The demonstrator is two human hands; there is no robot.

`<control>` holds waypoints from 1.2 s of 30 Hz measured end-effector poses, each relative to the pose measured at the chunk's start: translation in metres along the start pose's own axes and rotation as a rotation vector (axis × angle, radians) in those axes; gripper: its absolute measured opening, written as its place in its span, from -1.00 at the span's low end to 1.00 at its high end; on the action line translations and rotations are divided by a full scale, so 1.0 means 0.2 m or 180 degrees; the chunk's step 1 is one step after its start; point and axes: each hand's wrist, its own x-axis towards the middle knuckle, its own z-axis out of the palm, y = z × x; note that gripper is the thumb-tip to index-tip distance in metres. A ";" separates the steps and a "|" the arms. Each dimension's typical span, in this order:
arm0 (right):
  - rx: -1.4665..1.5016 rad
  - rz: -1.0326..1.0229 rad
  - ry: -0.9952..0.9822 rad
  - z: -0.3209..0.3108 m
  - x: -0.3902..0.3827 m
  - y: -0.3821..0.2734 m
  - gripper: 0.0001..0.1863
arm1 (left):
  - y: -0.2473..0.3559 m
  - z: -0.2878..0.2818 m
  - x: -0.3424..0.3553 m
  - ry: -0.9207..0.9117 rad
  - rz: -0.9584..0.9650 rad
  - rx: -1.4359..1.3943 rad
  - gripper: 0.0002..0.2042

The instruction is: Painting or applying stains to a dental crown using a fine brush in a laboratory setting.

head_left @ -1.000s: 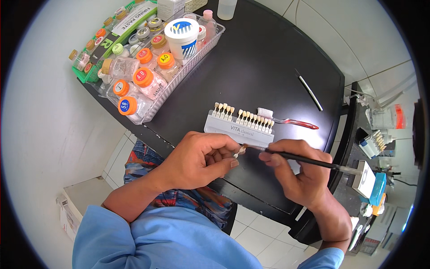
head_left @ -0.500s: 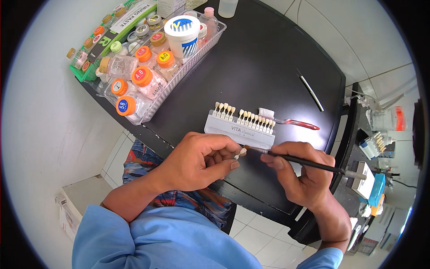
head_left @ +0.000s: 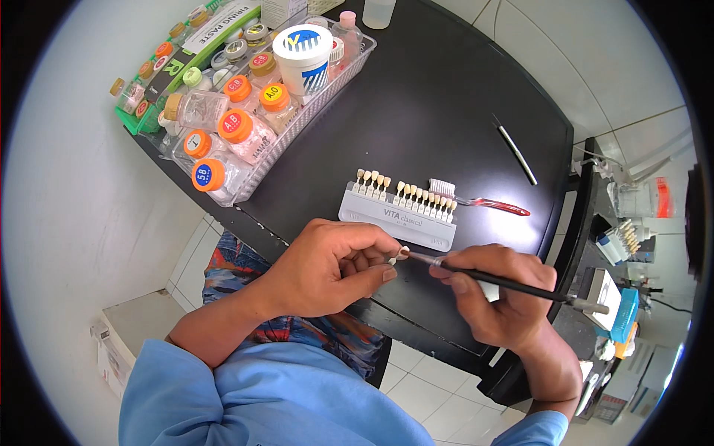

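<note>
At centre frame, the left hand (head_left: 335, 262) pinches a tiny pale piece (head_left: 393, 260), seemingly tooth-like, leaving it exposed to the brush (head_left: 535, 291) that the right hand (head_left: 506, 290) grips pen-fashion, likely for fine control. Just above, a grey shade guide (head_left: 398, 217) lies on the black worktop (head_left: 446, 97); white wall tiles (head_left: 617, 82) fill the upper right.

Worktop (head_left: 454, 97): black, chipped at left
Clear basket (head_left: 309, 119): set at far left
Grey shade guide (head_left: 398, 217): placed centrally
Red-handled toothbrush (head_left: 500, 205): laid just behind the guide
Slim tool (head_left: 518, 156): laid farther right
Translucent cup (head_left: 378, 14): set far back
</note>
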 end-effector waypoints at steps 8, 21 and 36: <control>0.0002 0.0113 -0.0015 0.00 0.01 -0.02 -0.80 | 0.00 0.00 0.00 -0.0022 0.0032 0.0050 -0.81; 0.0118 0.0027 0.0351 -0.02 0.01 0.01 -0.86 | 0.00 0.00 0.00 -0.0046 -0.0358 -0.0641 -0.78; 0.0244 -0.0495 -0.0005 -0.01 0.04 0.01 -0.77 | -0.02 -0.12 0.05 -0.0532 -0.0379 -0.1534 -0.57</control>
